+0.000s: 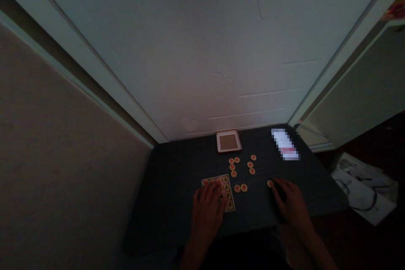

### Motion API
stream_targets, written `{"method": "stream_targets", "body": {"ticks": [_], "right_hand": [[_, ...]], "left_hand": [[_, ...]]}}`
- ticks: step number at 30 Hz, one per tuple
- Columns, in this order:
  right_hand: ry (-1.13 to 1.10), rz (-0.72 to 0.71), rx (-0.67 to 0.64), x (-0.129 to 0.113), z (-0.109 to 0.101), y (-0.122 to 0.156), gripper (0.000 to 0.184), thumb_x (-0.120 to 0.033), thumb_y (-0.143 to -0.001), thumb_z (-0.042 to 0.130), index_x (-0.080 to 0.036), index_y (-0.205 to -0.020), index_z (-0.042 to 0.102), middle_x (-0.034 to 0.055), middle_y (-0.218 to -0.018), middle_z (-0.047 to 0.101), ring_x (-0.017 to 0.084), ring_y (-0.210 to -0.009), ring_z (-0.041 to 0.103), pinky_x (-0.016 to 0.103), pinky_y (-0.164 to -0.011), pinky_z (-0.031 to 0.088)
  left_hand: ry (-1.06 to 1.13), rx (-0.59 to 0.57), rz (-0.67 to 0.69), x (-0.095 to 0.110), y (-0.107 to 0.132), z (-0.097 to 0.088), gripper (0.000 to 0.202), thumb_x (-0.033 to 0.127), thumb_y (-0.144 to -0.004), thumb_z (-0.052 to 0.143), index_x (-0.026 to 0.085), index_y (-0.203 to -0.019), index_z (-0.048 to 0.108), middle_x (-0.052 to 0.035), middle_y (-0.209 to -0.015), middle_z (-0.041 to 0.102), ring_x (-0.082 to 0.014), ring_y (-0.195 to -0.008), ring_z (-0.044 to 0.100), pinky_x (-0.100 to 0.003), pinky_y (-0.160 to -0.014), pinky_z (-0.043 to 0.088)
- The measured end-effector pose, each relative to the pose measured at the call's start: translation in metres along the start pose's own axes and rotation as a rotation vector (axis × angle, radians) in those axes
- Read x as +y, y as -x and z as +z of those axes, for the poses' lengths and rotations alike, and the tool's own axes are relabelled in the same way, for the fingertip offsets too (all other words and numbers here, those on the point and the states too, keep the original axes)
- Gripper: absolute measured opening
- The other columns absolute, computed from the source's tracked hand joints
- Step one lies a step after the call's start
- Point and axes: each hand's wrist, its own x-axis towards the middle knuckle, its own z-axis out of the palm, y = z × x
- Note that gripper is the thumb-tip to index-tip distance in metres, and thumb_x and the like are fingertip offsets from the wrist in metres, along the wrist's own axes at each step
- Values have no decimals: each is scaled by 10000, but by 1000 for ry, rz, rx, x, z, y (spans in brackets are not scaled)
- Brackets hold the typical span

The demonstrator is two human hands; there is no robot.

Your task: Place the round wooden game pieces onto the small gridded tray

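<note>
Lower right: right hand, fingers narrow at a round tan wooden disc. Lower centre: left hand over a square pale-rimmed tray. I cannot confirm either grip; a dragged fingertip could upset the tray.

**Matt Below, Smooth Behind**

We see a dark, matt counter with a faint wood-like grain. The round pieces look like pale wood, or plastic imitating it; we cannot tell which. We find the white panel smooth with a soft sheen, its ribbed heart in relief, and the brownish wall matt.
</note>
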Motion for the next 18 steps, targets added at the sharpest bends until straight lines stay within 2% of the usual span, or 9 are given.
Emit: {"method": "stream_targets", "body": {"ticks": [8,18], "right_hand": [[-76,-44,-1,-4,12,-2,401,-530,-983,517,-210,-1145,696,132,-1100,730,312,-1027,659,501,-909,530],[-126,-11,-19,-11,9,-4,363,-507,-985,537,-224,-1130,712,112,-1062,752,297,-993,682,482,-895,547]], "left_hand": [[-51,-25,5,-6,1,7,400,297,-988,529,259,-1382,586,-99,-1443,616,-321,-1332,548,-589,-1127,334],[-52,-53,-11,-6,0,9,416,282,-990,524,245,-1402,571,-107,-1469,590,-326,-1371,512,-604,-1144,325]]}}
